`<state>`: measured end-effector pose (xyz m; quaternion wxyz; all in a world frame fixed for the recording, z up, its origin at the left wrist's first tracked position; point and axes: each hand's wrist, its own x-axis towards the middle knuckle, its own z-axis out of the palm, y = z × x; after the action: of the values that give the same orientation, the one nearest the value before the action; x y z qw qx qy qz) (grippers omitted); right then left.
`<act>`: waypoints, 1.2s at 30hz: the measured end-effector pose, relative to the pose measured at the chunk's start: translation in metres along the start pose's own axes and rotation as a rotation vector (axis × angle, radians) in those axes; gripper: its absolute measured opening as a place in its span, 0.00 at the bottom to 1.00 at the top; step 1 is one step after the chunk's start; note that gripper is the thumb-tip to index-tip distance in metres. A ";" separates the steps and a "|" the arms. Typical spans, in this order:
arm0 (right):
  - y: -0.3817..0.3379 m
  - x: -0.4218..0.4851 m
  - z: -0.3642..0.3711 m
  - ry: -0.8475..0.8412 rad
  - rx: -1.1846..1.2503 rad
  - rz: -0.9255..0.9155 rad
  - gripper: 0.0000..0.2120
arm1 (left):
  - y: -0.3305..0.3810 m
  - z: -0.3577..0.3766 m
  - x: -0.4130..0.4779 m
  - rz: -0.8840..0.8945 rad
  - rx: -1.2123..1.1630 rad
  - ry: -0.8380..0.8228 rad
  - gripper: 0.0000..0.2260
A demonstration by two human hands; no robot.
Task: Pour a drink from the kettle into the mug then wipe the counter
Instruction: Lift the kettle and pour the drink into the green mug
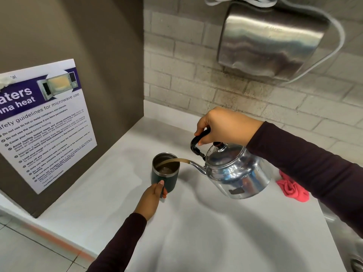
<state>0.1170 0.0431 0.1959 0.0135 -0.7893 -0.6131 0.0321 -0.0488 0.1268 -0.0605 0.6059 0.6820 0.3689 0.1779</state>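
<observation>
A shiny metal kettle (233,171) hangs tilted over the white counter (196,232), its spout toward the left. My right hand (222,124) grips its black handle from above. A thin brown stream runs from the spout into a dark mug (164,178) with a steel rim, which stands on the counter. Brown liquid shows inside the mug. My left hand (152,199) holds the mug at its near side. A pink cloth (292,189) lies crumpled on the counter to the right, partly behind my right sleeve.
A brown cabinet side with a microwave safety poster (45,122) bounds the counter on the left. A steel hand dryer (269,42) hangs on the brick wall above. A metal sink edge (353,260) shows at the far right. Tiled floor lies at lower left.
</observation>
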 end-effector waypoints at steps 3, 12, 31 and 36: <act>-0.001 0.001 -0.002 -0.003 -0.005 -0.001 0.10 | 0.000 0.000 0.000 -0.004 0.000 -0.001 0.19; -0.004 0.000 -0.006 0.005 -0.011 -0.009 0.11 | 0.000 0.000 0.000 -0.017 0.009 -0.010 0.20; 0.017 -0.022 0.005 0.106 0.078 0.059 0.09 | 0.004 -0.010 0.001 -0.013 0.022 0.117 0.12; 0.048 -0.063 0.027 0.248 0.268 0.238 0.08 | 0.016 -0.021 -0.005 0.056 -0.023 0.341 0.09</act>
<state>0.1460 -0.0300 0.1680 0.1896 -0.8451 -0.4995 0.0173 -0.0624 0.1382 -0.0400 0.5371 0.6449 0.4451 0.3124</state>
